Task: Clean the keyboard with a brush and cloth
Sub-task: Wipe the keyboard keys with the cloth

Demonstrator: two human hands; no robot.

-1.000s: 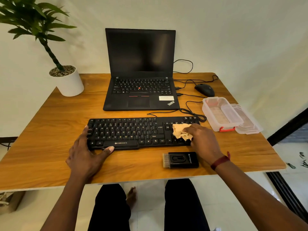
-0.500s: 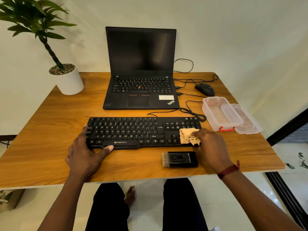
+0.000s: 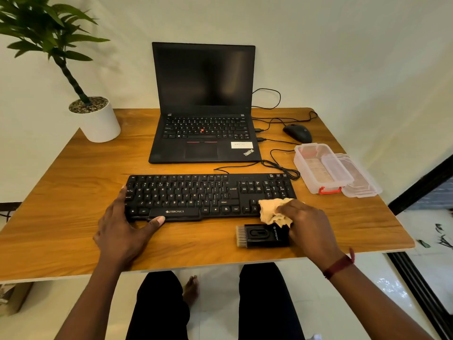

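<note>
While the wooden surface carries everything, the keyboard lies straight across between both hands, with a laptop beyond them and a clear plastic box beyond the right hand. The brush lies flat just beside the right hand, toward the person, its bristles pointing toward the left hand.

One likely slip: the cloth hangs over the keyboard's near edge and droops onto the brush, so a hard wipe toward the body could catch the brush and nudge it toward the surface's near edge. Another is the keyboard skidding if the bracing hand lets go, since its cable trails loose behind. Loose folds could also snag a key cap.

The left hand lies spread wide and flat, fingers along the keyboard's left end, thumb pressed against the front edge, gripping nothing. The right hand is curled palm-down, fingers bunched on the crumpled cloth at the keyboard's right front corner, wrist angled outward.
</note>
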